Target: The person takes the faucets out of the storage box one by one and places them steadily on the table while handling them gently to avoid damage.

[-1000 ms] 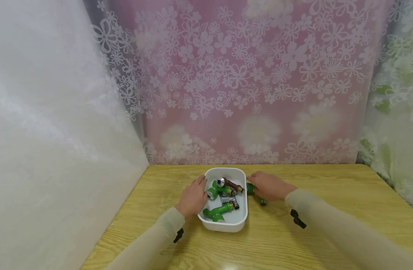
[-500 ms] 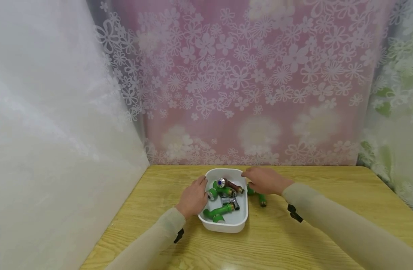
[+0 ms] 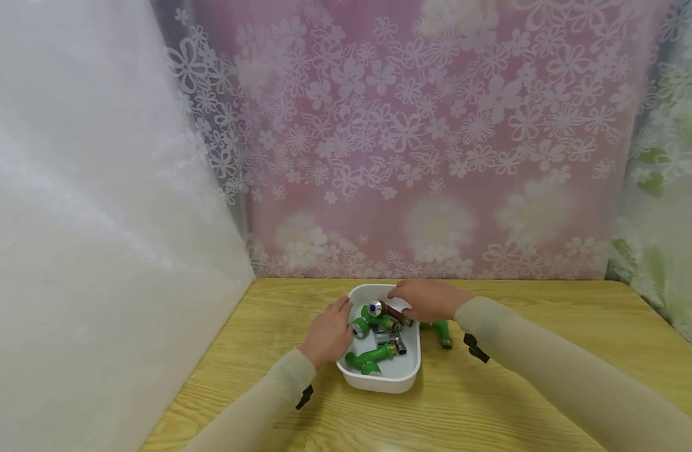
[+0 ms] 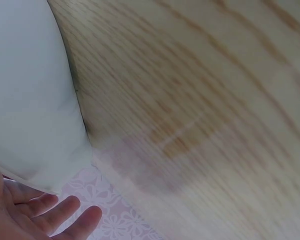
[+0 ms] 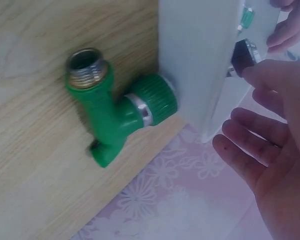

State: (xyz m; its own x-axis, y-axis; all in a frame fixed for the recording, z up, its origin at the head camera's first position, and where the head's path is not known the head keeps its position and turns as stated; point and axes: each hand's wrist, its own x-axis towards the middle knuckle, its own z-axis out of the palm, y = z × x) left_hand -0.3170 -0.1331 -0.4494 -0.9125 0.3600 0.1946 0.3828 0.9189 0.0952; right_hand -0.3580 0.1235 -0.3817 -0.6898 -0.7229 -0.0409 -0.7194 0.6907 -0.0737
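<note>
Your left hand point(image 3: 328, 333) is on the tub point(image 3: 380, 383), your right hand point(image 3: 433, 300) over its rim: five taps on show!
From the left, a white sheet point(image 3: 114, 207) flanks the desk point(image 3: 555, 358); next, your loosely extended left fingers lie along the tub's left rim. Inside you've four: a far green tap point(image 3: 380, 321), a near green tap point(image 3: 380, 354), a silver tap point(image 3: 387, 339) between them and a brown tap point(image 3: 394, 313) at the far end. Your right fingers are parted beside the brown one; whether they touch, I can't tell. Just outside the right wall lies an outer green tap point(image 3: 444, 333), with wood stretching on to the desk's right edge.
</note>
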